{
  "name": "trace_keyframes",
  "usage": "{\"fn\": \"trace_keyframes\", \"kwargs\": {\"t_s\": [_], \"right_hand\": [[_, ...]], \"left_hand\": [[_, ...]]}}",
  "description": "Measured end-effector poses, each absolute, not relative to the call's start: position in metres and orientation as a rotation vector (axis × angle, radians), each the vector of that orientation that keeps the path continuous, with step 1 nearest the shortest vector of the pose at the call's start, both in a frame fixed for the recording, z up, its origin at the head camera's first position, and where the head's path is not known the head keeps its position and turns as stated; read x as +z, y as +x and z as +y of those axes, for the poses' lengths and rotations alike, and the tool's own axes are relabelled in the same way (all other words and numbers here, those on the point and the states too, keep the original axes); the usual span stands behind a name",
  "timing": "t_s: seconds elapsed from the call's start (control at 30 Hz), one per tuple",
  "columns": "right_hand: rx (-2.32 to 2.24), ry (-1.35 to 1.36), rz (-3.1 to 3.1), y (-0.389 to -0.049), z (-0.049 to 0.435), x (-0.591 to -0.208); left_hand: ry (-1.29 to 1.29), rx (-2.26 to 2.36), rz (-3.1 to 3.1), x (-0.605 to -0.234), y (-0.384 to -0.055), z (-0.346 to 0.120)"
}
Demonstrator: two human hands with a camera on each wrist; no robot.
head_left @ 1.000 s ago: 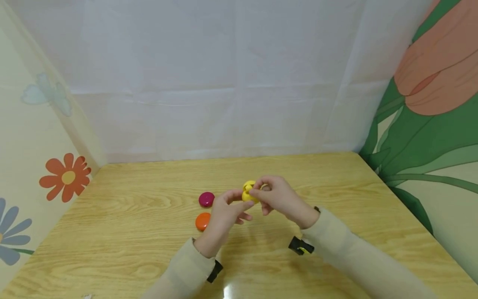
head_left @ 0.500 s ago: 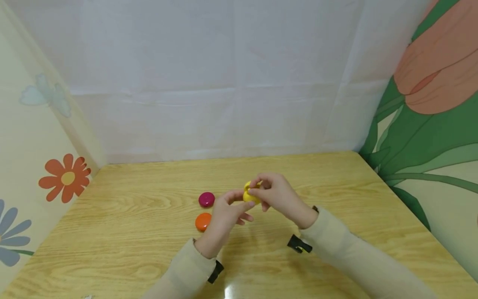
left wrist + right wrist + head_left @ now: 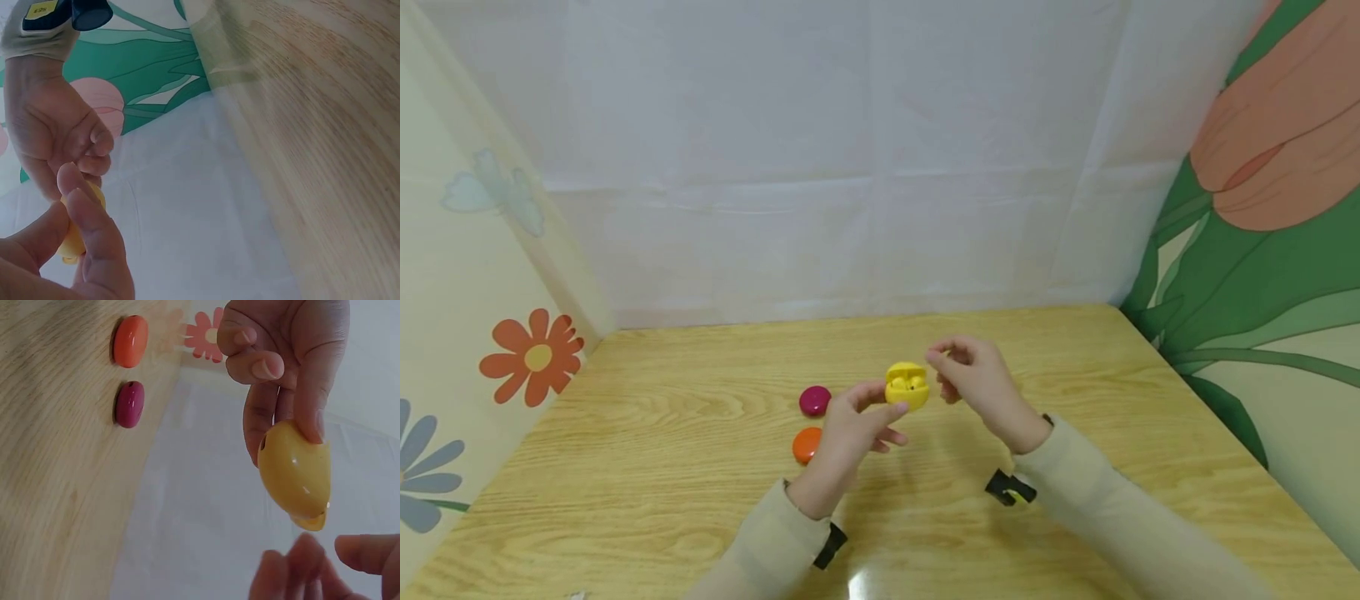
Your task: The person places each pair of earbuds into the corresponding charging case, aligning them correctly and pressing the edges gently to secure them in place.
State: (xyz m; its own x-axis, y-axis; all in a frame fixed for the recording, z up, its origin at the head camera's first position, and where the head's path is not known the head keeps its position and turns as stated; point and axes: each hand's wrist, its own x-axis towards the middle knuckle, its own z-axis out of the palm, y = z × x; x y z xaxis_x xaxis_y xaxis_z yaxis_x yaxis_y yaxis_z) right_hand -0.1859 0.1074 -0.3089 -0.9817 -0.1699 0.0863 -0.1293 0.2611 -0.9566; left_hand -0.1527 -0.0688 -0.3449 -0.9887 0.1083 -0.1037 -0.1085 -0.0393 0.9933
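Note:
A yellow earbud case [image 3: 907, 398] with its lid up is held above the table, and two yellow earbuds [image 3: 917, 384] show inside it. My left hand [image 3: 853, 425] pinches the case's left side between thumb and fingers. In the right wrist view the case [image 3: 295, 470] hangs from the left hand's [image 3: 284, 356] thumb and fingertips. My right hand [image 3: 977, 375] is just to the right of the case, apart from it, its fingers loosely bent. The right wrist view shows a gap between its thumb [image 3: 369, 552] and fingers, with nothing in it.
On the wooden table [image 3: 662, 467], left of the left hand, lie a round magenta case [image 3: 815, 401] and a round orange case [image 3: 807, 445], the orange one partly behind the hand. A white sheet [image 3: 850, 208] hangs behind the table.
The right hand has let go of the case and drawn away to the right. The lid and earbuds, partly covered before, are now in plain sight. The left hand has barely moved.

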Motion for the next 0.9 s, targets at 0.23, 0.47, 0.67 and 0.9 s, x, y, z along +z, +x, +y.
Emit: {"fn": "trace_keyframes", "kwargs": {"t_s": [0.23,0.47,0.67,0.9], "right_hand": [[-1.846,-0.362,2.276,-0.187,0.108,-0.319],[-1.919,-0.385,2.238,-0.184,0.105,-0.319],[-1.951,-0.346,2.218,-0.183,0.104,-0.318],[-1.854,-0.387,2.091,-0.185,0.102,-0.32]], "left_hand": [[0.009,2.154,2.066,-0.343,-0.153,-0.071],[-0.002,2.167,2.057,-0.342,-0.152,-0.074],[-0.016,2.16,2.063,-0.341,-0.152,-0.076],[-0.055,2.142,2.127,-0.335,-0.155,-0.085]]}}
